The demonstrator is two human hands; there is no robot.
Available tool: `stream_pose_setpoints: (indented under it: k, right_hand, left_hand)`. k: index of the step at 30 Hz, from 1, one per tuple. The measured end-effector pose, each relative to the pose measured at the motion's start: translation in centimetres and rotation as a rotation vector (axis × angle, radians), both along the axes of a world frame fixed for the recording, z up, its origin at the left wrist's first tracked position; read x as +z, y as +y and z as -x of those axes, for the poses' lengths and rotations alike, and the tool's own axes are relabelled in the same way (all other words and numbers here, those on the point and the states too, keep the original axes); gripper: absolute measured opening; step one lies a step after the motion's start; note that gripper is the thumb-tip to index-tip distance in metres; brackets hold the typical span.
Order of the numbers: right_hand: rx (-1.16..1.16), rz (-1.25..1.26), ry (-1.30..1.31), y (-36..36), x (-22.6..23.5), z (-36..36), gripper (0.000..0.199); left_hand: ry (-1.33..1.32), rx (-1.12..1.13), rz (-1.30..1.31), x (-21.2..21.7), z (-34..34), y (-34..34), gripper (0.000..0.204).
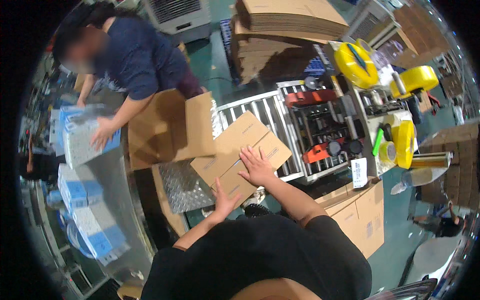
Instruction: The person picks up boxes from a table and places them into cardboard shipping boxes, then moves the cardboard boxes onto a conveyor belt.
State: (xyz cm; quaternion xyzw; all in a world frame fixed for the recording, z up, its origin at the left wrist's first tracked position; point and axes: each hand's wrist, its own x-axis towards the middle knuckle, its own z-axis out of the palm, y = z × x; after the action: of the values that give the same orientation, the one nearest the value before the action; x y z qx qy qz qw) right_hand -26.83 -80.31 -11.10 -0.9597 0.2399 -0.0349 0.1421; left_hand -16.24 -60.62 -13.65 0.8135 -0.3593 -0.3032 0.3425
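A closed brown cardboard carton (220, 170) sits in front of me, its top flaps meeting along a seam. My right hand (257, 165) lies flat on the top with fingers spread. Against the near left side of the same carton rests my left hand (225, 201), its fingers stretched out. Beyond the carton runs a roller conveyor (250, 107), which leads into a taping machine with red-orange parts (320, 125). Left of the carton stands an open, upright cardboard box (165, 130), and a diamond-plate metal surface (182, 187) shows beneath.
A co-worker in a dark shirt (140, 60) handles blue and white packs (92, 137) at the left bench. More such packs (92, 225) lie nearer. Yellow tape rolls (356, 65) sit on the right-hand shelf. Another carton (367, 220) stands at my right, flat cardboard stacks (295, 17) behind.
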Motion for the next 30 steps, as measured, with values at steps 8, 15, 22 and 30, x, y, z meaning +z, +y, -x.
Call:
stream_pose_setpoints:
  k: [8,15,22,30]
  right_hand:
    - [-0.453,0.052,0.100,-15.8,1.1,9.2,0.071]
    - [-0.592,0.046,-0.088,-12.8,-0.6,16.3,0.071]
    - [-0.894,-0.207,0.415,5.8,-1.5,30.3,0.098]
    - [-0.998,-0.520,0.881,16.9,-2.3,37.2,0.085]
  left_hand:
    - [0.081,-0.257,0.037,0.1,2.9,-22.5,0.121]
    - [0.117,-0.286,-0.023,0.0,8.5,-28.7,0.120]
    - [0.065,-0.464,-0.004,-0.9,12.0,-34.8,0.117]
    - [0.123,-0.870,-0.164,-2.3,9.8,-23.8,0.069]
